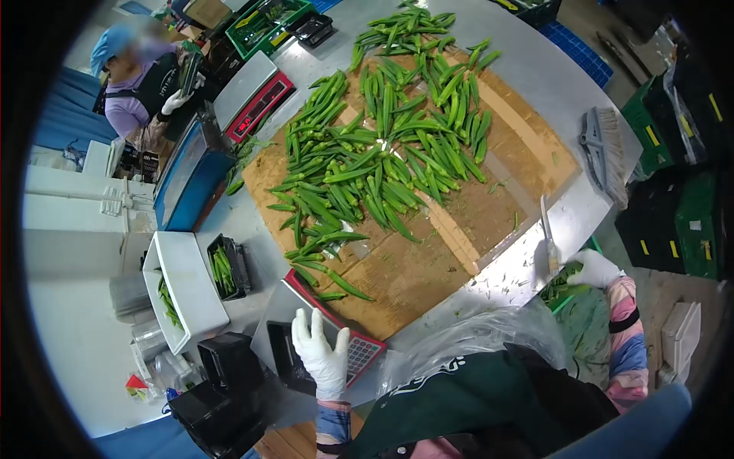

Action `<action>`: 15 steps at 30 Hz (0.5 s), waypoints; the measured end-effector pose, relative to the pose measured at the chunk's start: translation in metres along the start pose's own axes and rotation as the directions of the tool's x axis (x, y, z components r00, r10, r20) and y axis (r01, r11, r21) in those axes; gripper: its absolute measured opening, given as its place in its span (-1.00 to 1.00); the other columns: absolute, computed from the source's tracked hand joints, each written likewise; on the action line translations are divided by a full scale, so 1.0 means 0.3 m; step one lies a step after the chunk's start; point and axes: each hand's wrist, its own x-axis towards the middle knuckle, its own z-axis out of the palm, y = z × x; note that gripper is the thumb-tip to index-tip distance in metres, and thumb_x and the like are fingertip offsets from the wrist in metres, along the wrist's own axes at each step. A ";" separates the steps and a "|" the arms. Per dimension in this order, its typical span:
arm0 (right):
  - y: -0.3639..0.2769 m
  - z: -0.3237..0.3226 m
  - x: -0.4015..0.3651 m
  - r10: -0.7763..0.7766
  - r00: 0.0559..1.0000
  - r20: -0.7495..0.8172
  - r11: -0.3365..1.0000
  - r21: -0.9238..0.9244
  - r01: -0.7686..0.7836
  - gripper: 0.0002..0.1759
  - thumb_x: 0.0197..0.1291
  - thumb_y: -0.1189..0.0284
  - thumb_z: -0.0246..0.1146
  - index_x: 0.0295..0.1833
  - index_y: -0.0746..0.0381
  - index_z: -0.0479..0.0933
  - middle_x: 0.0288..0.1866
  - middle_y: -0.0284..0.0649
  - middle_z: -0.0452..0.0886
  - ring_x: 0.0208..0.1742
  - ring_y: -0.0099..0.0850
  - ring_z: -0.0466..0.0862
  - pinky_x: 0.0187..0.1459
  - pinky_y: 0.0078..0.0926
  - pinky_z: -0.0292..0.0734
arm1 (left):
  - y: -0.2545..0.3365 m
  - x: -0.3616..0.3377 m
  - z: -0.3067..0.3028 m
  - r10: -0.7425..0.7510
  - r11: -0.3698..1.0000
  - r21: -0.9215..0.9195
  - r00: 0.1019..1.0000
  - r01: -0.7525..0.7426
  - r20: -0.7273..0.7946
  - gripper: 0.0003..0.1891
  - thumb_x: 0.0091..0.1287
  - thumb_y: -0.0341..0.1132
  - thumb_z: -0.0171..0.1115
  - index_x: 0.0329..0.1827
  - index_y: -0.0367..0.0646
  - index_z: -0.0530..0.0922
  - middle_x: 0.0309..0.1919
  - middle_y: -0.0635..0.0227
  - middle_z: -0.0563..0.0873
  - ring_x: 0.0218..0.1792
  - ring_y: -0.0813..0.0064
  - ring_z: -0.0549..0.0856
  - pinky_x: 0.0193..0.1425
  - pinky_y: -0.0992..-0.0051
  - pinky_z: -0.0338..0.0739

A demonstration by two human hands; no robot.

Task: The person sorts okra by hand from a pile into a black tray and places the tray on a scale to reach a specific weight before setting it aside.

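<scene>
My left hand (321, 358), in a white glove, is raised with its fingers apart beside a red scale (365, 358) and a black tray (284, 352); nothing is in it. At the lower right my right hand (595, 269), also gloved, rests at a green crate (564, 300) holding green pods; its fingertips are hard to make out. A large heap of okra (390, 145) covers much of the flattened cardboard (405, 294) on the metal table. Near my right hand lies a knife-like tool (549, 241) with a pale handle.
A brush (604, 157) lies at the table's right edge. Left stand a white bin (187, 294), a black tray with okra (227, 268), stacked black trays (222, 398) and a blue box (191, 180). Another scale (260, 107) is farther back. A co-worker (145, 84) holds a black tray.
</scene>
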 end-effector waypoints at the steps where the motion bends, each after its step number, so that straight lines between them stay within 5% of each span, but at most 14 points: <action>1: -0.032 -0.024 -0.003 0.024 0.994 -0.104 0.997 0.079 -0.016 -0.45 0.12 0.32 0.41 0.22 0.33 0.64 -0.16 -0.03 0.78 -0.19 -0.24 0.77 -0.05 -0.35 0.64 | -0.010 -0.009 0.003 -0.021 1.000 0.013 0.999 0.021 0.032 -0.32 0.13 -0.48 0.49 0.39 -0.17 0.51 0.50 -0.03 0.39 0.46 -0.12 0.41 0.54 0.09 0.31; 5: -0.274 -0.111 0.193 0.131 0.988 0.081 0.818 0.554 -0.154 -0.62 0.30 0.43 0.30 0.16 0.41 0.63 -0.26 -0.16 0.72 -0.26 -0.42 0.75 -0.19 -0.43 0.64 | -0.141 -0.029 0.022 0.134 0.989 0.057 0.990 -0.135 0.037 -0.42 0.21 -0.66 0.27 0.35 -0.19 0.54 0.41 -0.02 0.51 0.43 -0.09 0.47 0.51 0.10 0.38; 7: -0.327 -0.123 0.357 0.089 0.996 0.014 0.920 0.383 -0.087 -0.61 0.32 0.39 0.30 0.18 0.39 0.63 -0.16 -0.07 0.76 -0.14 -0.33 0.78 -0.07 -0.38 0.67 | -0.157 -0.020 -0.011 0.167 0.985 0.041 0.986 -0.167 0.005 -0.48 0.24 -0.72 0.18 0.28 -0.20 0.59 0.28 0.02 0.63 0.34 -0.04 0.58 0.46 0.12 0.46; 9: -0.242 -0.109 0.603 -0.254 0.883 -0.395 0.943 0.103 0.317 -0.57 0.32 0.32 0.34 0.21 0.33 0.63 -0.02 0.05 0.77 0.00 -0.19 0.78 0.09 -0.31 0.65 | -0.204 -0.036 -0.046 0.174 0.985 -0.014 0.985 -0.174 0.004 -0.51 0.25 -0.71 0.18 0.25 -0.18 0.61 0.26 0.07 0.66 0.33 -0.03 0.60 0.45 0.12 0.47; 15: -0.371 -0.360 1.023 -0.023 0.815 -0.579 0.978 0.155 0.138 -0.23 0.16 -0.11 0.42 0.20 0.37 0.63 0.10 0.16 0.72 0.15 -0.01 0.73 0.23 -0.21 0.59 | -0.098 0.029 -0.112 0.102 0.995 0.011 0.988 -0.104 0.118 -0.63 0.20 -0.56 0.41 0.10 -0.15 0.71 0.14 0.18 0.75 0.32 0.06 0.62 0.42 0.21 0.49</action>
